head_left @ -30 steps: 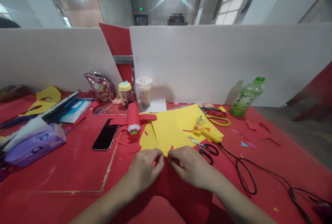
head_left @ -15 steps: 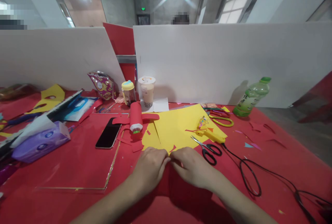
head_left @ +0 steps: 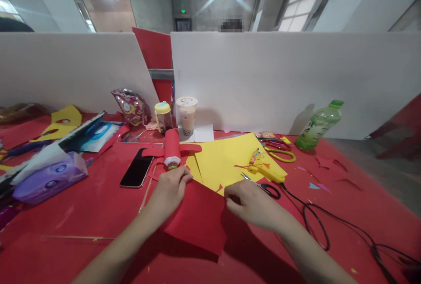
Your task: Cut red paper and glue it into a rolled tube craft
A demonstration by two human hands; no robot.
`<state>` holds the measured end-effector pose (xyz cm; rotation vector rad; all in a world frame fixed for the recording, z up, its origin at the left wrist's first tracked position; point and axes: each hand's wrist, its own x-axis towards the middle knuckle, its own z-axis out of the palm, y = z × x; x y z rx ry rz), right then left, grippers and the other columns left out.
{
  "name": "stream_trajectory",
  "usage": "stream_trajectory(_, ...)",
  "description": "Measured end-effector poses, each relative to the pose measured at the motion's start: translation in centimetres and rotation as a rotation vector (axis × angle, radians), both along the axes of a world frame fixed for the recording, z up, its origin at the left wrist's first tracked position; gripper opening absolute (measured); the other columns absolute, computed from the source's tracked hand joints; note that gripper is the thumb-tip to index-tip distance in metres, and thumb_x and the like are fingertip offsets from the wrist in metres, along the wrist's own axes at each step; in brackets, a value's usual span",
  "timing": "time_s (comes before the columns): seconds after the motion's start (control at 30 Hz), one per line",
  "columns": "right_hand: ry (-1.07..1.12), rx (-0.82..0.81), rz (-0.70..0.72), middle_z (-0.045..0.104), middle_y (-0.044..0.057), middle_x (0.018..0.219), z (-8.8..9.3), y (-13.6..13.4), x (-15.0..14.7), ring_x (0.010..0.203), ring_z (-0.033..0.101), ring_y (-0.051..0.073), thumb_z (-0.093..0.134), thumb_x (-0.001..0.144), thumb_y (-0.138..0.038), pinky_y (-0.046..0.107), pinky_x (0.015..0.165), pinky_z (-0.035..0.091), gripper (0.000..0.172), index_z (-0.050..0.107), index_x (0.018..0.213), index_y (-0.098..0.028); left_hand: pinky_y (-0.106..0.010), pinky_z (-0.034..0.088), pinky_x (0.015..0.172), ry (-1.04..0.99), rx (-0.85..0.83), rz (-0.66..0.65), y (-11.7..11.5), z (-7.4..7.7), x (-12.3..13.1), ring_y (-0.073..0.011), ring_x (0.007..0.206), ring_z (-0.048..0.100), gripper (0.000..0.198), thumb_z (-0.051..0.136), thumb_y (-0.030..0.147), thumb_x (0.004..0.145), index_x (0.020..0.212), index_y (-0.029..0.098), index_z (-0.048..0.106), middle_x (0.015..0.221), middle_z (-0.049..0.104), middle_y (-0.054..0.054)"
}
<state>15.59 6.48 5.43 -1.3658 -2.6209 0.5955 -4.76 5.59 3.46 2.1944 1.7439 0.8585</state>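
A sheet of red paper [head_left: 200, 218] hangs tilted between my hands, just over the red table. My left hand [head_left: 173, 187] pinches its upper left corner, and my right hand [head_left: 245, 200] grips the upper right corner with curled fingers. Right beyond my left hand lies a red paper-wrapped bottle [head_left: 172, 146] with red paper wings at its sides. Yellow paper sheets [head_left: 223, 157] lie flat behind the red sheet. Black-handled scissors [head_left: 271, 190] are partly hidden behind my right hand. A yellow glue gun [head_left: 268, 172] rests on the yellow paper.
A phone [head_left: 136, 168] and a purple tissue pack [head_left: 52, 179] lie to the left. Behind stand a yellow-lidded bottle [head_left: 162, 117], a milk tea cup [head_left: 187, 117] and a white board [head_left: 279, 82]. At right are a green bottle [head_left: 320, 126] and a black cord [head_left: 315, 220].
My hands, close together before, have moved apart, the left one leftward and up, the right one rightward. The red sheet now shows broadly between them.
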Motion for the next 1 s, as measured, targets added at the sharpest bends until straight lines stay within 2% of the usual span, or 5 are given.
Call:
stream_trajectory(0.37,-0.337,0.181,-0.197,0.059,0.009,0.064,-0.8,0.9,1.1,0.058,0.055,0.018,0.041,0.075,-0.01,0.026,0.05,0.026,0.018,0.056,0.067,-0.014,-0.031,0.044,0.065,0.002,-0.075,0.146,1.5,-0.6,-1.4,-0.0203,0.068,0.063,0.019,0.041,0.021,0.078,0.074,0.019,0.06,0.076,0.068,-0.006)
stream_trajectory(0.47,-0.179,0.241,-0.067,0.06,0.008,0.08,-0.9,0.2,0.6,0.075,0.055,0.02,0.049,0.077,-0.017,0.029,0.063,0.037,0.008,0.056,0.082,-0.015,-0.032,0.045,0.072,-0.175,-0.163,0.136,2.1,-1.0,-1.8,-0.0199,0.076,0.063,0.017,0.044,0.021,0.075,0.078,0.018,0.061,0.084,0.068,-0.006)
stream_trajectory(0.63,-0.012,0.313,0.344,0.047,0.008,0.12,-1.1,-0.9,-0.4,0.114,0.036,0.027,0.065,0.069,-0.026,0.04,0.088,0.034,0.034,0.051,0.1,-0.022,-0.025,0.045,0.061,-0.577,-0.348,0.125,2.5,-1.5,-1.8,-0.0122,0.059,0.057,0.017,0.052,0.023,0.068,0.081,0.014,0.059,0.063,0.058,0.001)
stream_trajectory(0.83,-0.044,0.393,0.39,0.053,0.008,0.112,-1.6,-0.7,-0.8,0.104,0.045,0.022,0.046,0.081,-0.014,0.038,0.085,0.036,0.02,0.052,0.099,-0.02,-0.02,0.04,0.05,-0.878,-0.519,0.145,2.7,-1.6,-1.9,-0.008,0.05,0.05,0.022,0.064,0.026,0.058,0.075,0.013,0.058,0.058,0.051,0.005)
stream_trajectory(1.0,-0.012,0.388,0.373,0.05,0.01,0.119,-1.5,-0.9,-1.2,0.107,0.044,0.025,0.058,0.075,-0.026,0.04,0.083,0.04,0.032,0.049,0.105,-0.02,-0.023,0.046,0.055,-1.232,-0.649,0.139,2.4,-1.6,-1.4,-0.01,0.056,0.057,0.015,0.062,0.019,0.061,0.072,0.017,0.053,0.066,0.057,0.002)
